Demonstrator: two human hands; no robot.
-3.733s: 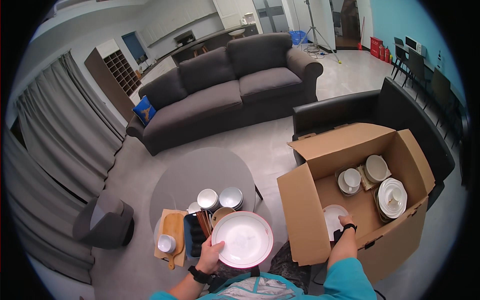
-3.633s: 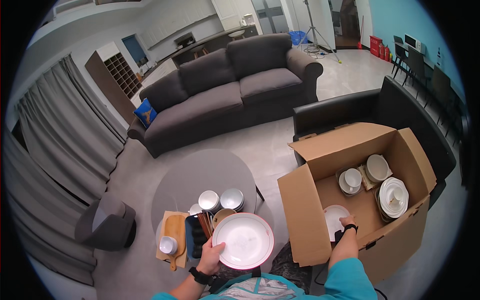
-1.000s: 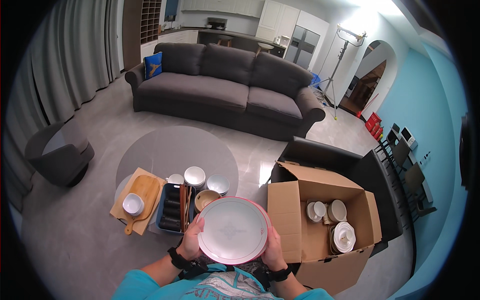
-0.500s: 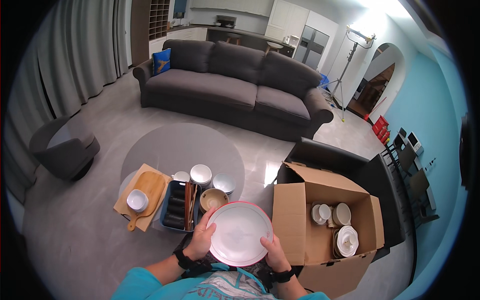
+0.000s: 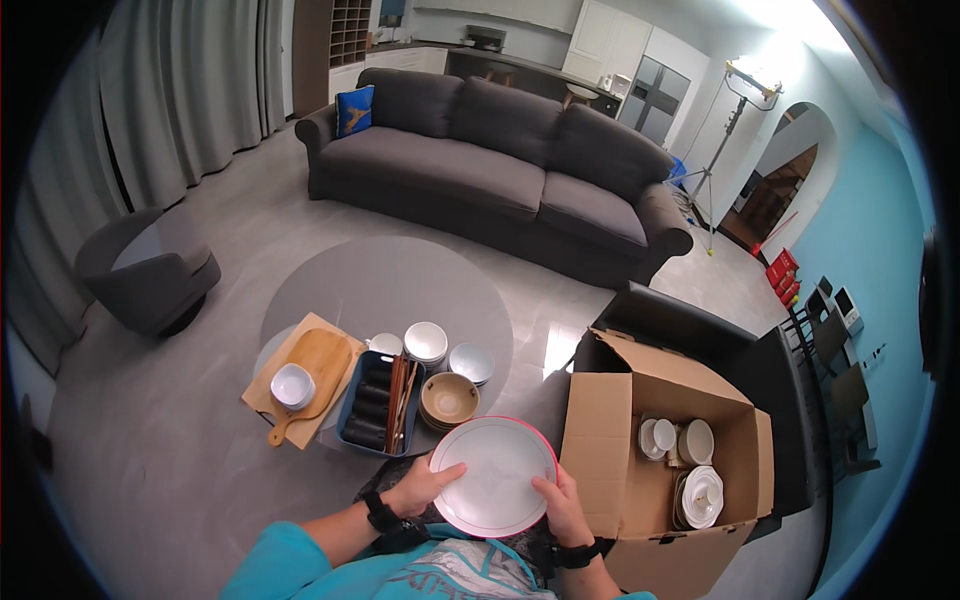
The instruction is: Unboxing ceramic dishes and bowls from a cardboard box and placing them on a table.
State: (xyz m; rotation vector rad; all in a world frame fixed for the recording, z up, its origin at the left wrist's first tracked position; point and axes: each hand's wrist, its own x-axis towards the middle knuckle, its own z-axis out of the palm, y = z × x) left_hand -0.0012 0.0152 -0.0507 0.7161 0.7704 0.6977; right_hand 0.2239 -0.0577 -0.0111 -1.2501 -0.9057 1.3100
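I hold a white plate with a pink rim (image 5: 495, 475) in front of my chest, gripped on both sides. My left hand (image 5: 422, 485) clasps its left edge and my right hand (image 5: 560, 505) clasps its right edge. Just beyond the plate stands a stack of brown bowls (image 5: 449, 399), with a dark blue tray of cutlery and chopsticks (image 5: 381, 403) to its left. On my right sits an open cardboard box (image 5: 600, 440) with several white dishes (image 5: 695, 495) inside.
A wooden board (image 5: 315, 365) carries a small white bowl (image 5: 292, 385). Stacked white bowls (image 5: 426, 342) and a pale bowl (image 5: 471, 362) stand on the round grey table (image 5: 385, 285). A dark sofa (image 5: 480, 170) lies beyond, a grey armchair (image 5: 145, 275) at left.
My right hand left the box and joined my left on the plate. The plate now sits slightly lower and nearer the box than half a second ago; my view turned toward the table.
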